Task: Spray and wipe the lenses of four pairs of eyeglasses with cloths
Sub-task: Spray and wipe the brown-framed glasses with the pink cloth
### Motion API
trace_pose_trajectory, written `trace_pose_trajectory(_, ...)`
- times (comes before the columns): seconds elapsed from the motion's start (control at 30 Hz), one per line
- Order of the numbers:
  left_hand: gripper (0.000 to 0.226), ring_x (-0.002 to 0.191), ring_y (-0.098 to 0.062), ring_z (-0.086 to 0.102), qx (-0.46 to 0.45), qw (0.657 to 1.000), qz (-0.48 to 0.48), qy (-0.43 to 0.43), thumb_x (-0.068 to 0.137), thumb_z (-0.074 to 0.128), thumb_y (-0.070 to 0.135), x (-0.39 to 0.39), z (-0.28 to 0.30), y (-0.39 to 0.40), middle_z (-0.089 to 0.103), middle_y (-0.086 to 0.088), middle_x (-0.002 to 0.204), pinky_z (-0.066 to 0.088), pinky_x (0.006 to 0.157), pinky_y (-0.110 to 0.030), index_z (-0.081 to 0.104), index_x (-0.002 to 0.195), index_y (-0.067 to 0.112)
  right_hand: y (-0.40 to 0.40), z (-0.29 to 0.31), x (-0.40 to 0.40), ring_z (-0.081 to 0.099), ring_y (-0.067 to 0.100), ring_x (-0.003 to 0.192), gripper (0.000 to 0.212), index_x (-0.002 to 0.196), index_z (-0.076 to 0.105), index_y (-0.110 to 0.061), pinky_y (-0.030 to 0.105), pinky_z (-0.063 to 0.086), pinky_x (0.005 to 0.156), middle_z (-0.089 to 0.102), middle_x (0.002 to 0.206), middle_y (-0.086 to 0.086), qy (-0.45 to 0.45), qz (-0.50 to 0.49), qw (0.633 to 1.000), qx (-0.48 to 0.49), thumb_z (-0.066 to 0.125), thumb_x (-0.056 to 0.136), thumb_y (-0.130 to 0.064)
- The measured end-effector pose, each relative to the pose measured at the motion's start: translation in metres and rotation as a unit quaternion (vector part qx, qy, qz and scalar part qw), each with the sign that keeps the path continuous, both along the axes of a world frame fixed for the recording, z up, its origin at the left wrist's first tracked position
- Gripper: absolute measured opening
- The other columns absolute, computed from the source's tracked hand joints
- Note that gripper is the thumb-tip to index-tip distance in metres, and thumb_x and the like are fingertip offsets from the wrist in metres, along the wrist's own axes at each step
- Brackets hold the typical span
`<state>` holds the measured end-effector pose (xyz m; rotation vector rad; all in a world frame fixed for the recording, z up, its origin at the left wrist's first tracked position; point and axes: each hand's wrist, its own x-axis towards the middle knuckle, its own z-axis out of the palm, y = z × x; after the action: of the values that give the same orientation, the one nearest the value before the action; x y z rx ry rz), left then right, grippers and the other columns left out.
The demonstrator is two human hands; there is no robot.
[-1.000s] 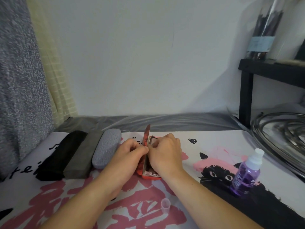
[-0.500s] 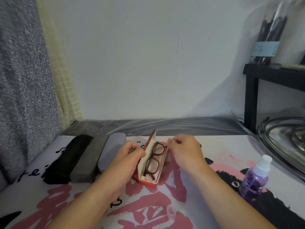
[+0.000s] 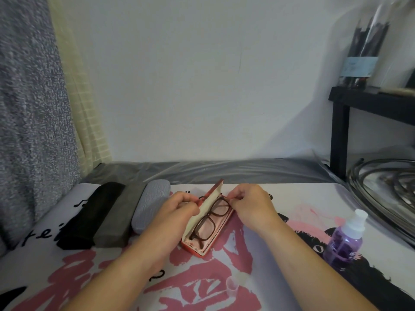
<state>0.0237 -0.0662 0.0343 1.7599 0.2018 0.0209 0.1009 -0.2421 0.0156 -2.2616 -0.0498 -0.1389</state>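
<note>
Beside three shut cases [image 3: 116, 215], left hand [image 3: 177, 208] grips red case [image 3: 207, 225] lid; right hand [image 3: 251, 204] pinches glasses [image 3: 210, 218]; spray bottle [image 3: 344, 240] right.

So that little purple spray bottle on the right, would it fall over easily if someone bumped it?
Probably, yes. The spray bottle stands upright, tall and narrow on a small base, so a sideways knock would likely tip it. Its round body suggests it would roll once down. It looks like small clear plastic, so likely light and not very fragile.
</note>
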Motion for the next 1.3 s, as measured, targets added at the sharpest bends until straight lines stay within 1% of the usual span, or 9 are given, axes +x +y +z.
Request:
trace_pose_trajectory(0.13,0.018,0.093,-0.028,0.073,-0.004,1.000,0.002,0.003,0.089,0.062,0.022,0.002,-0.003,0.002,0.075,-0.007,0.099,0.057,0.085,-0.047,0.072,0.087,0.037,-0.006,0.010,-0.010,0.062,0.010,0.094,0.014,0.090,0.071,-0.034,0.027,0.050,0.084,0.066,0.096,-0.011,-0.013,0.090,0.996,-0.018,0.073,0.090,-0.020)
trace_pose_trajectory(0.23,0.020,0.095,-0.024,0.072,0.001,1.000,-0.002,0.001,0.091,0.062,0.020,0.003,-0.004,0.003,0.076,-0.002,0.096,0.055,0.090,-0.047,0.073,0.087,0.037,-0.009,0.013,-0.017,0.052,0.005,0.102,0.025,0.104,0.075,-0.037,0.023,0.043,0.090,0.054,0.101,-0.015,-0.077,0.233,0.962,-0.116,0.077,0.087,-0.019)
trace_pose_trajectory(0.33,0.019,0.097,-0.024,0.072,0.001,1.000,-0.004,0.001,0.091,0.063,0.021,0.004,-0.004,0.003,0.076,-0.003,0.098,0.055,0.093,-0.048,0.073,0.087,0.036,-0.006,0.006,-0.014,0.050,0.012,0.110,0.035,0.115,0.075,-0.036,0.029,0.044,0.099,0.054,0.105,-0.009,-0.104,0.258,0.950,-0.142,0.073,0.090,-0.012)
trace_pose_trajectory(0.57,0.021,0.099,-0.024,0.070,-0.007,1.000,-0.011,-0.003,0.070,0.063,0.036,0.003,-0.002,0.003,0.075,-0.004,0.102,0.054,0.093,-0.048,0.073,0.089,0.036,0.005,-0.004,-0.001,0.056,0.020,0.110,0.027,0.103,0.078,-0.033,0.040,0.049,0.095,0.062,0.108,-0.007,-0.134,0.265,0.945,-0.137,0.072,0.084,-0.015)
trace_pose_trajectory(0.67,0.012,0.094,-0.020,0.070,-0.009,1.000,-0.016,-0.005,0.083,0.066,0.029,0.004,-0.003,0.004,0.074,-0.004,0.102,0.055,0.082,-0.041,0.073,0.088,0.036,0.007,-0.003,-0.002,0.057,0.015,0.106,0.019,0.093,0.078,-0.024,0.038,0.049,0.093,0.066,0.105,-0.007,-0.135,0.270,0.944,-0.133,0.074,0.084,-0.009)
trace_pose_trajectory(0.93,0.014,0.097,-0.023,0.069,-0.003,1.000,-0.016,0.000,0.089,0.065,0.023,0.005,-0.005,0.006,0.073,-0.007,0.104,0.054,0.082,-0.040,0.073,0.092,0.033,0.010,-0.003,-0.011,0.048,0.008,0.089,0.014,0.082,0.073,-0.027,0.017,0.038,0.080,0.057,0.080,-0.020,-0.177,0.235,0.944,-0.151,0.076,0.083,-0.013)
trace_pose_trajectory(1.07,0.014,0.100,-0.029,0.071,-0.007,1.000,-0.018,0.007,0.081,0.065,0.031,0.003,-0.003,0.005,0.074,-0.008,0.105,0.055,0.091,-0.050,0.073,0.092,0.035,-0.005,0.009,-0.005,0.055,-0.006,0.072,0.009,0.082,0.075,-0.023,0.010,0.037,0.066,0.062,0.073,-0.018,-0.135,0.143,0.980,-0.041,0.075,0.087,-0.016)
trace_pose_trajectory(1.17,0.016,0.097,-0.034,0.071,-0.005,1.000,-0.016,0.007,0.090,0.063,0.021,0.003,-0.006,0.005,0.074,-0.012,0.104,0.057,0.081,-0.046,0.073,0.094,0.033,-0.022,0.009,0.002,0.061,0.002,0.075,0.016,0.087,0.074,-0.023,0.015,0.042,0.063,0.067,0.081,-0.016,-0.096,0.005,0.995,0.021,0.066,0.094,-0.011)
trace_pose_trajectory(1.3,0.016,0.097,-0.032,0.072,0.003,1.000,-0.017,-0.002,0.080,0.065,0.032,0.002,-0.003,0.002,0.073,-0.012,0.104,0.057,0.085,-0.050,0.072,0.093,0.036,-0.026,0.000,0.002,0.060,0.002,0.077,0.021,0.100,0.071,-0.021,0.008,0.040,0.059,0.064,0.089,-0.010,-0.006,0.020,0.999,0.029,0.058,0.098,-0.005)
